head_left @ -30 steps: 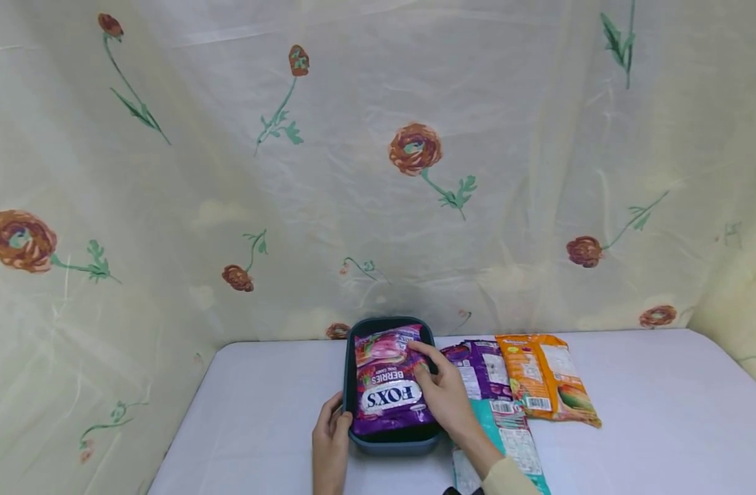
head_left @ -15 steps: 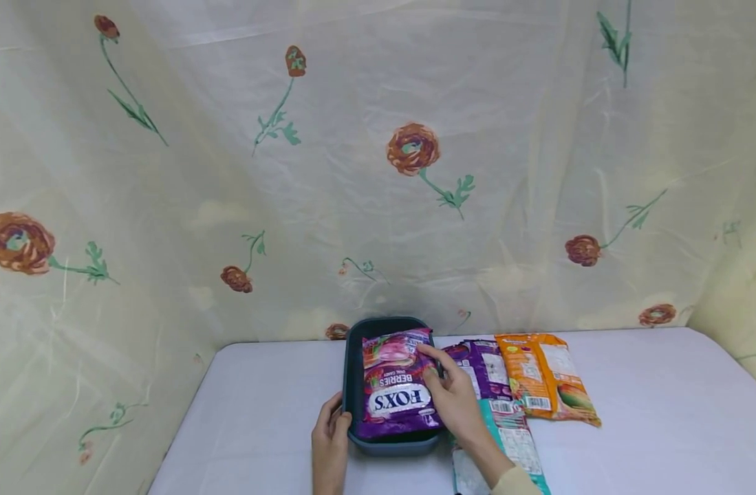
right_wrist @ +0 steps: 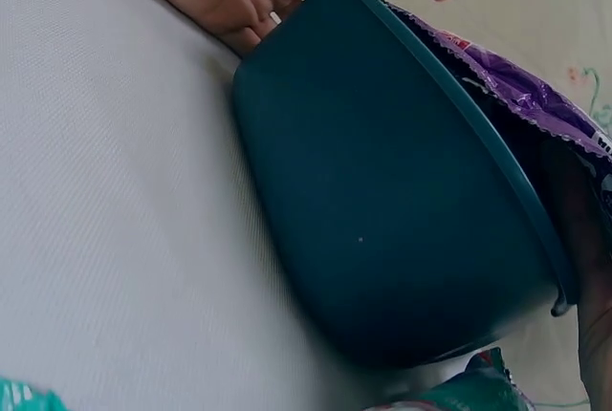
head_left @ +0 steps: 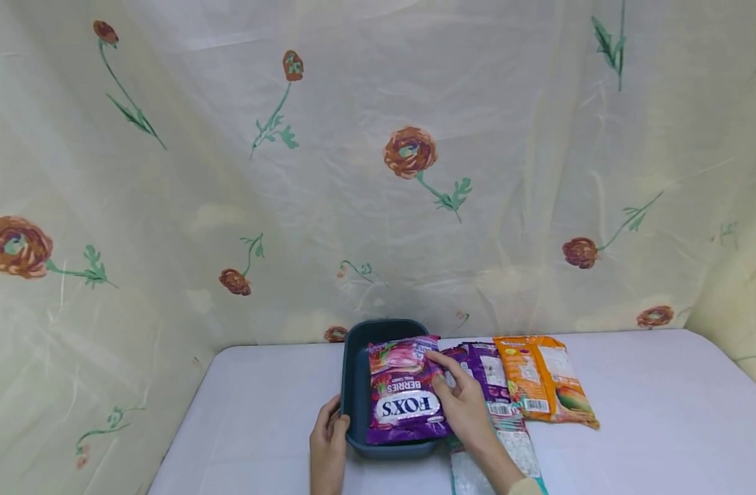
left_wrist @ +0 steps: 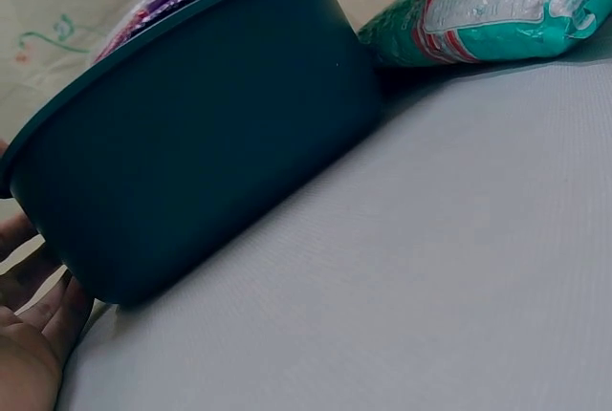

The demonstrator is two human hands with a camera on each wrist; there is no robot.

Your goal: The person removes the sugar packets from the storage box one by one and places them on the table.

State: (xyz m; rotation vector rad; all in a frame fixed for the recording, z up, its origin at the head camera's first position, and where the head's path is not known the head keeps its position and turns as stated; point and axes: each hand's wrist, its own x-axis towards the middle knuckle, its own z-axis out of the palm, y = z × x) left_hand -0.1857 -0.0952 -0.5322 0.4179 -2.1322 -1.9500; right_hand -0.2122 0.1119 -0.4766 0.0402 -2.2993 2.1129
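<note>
A dark teal plastic tub (head_left: 355, 385) stands on the white table, near its back edge. My left hand (head_left: 329, 440) holds the tub's left side, thumb at the rim and fingers along the outer wall; the left wrist view shows those fingers (left_wrist: 43, 287) against it. A purple Fox's Berries candy bag (head_left: 405, 392) lies at the tub's mouth, reaching over its right rim. My right hand (head_left: 464, 405) grips the bag's right edge, thumb on top, with some fingers hidden underneath. The right wrist view shows the purple bag end (right_wrist: 535, 96) raised above the tub rim.
Right of the tub lie another purple bag (head_left: 490, 371), an orange bag (head_left: 547, 378) and a teal bag (head_left: 516, 443), partly under my right forearm. A flowered curtain (head_left: 328, 192) hangs behind the table (head_left: 254, 412).
My right hand has shifted right and slightly nearer with the candy bag, uncovering more of the tub's left inside. My left hand has stayed on the tub.
</note>
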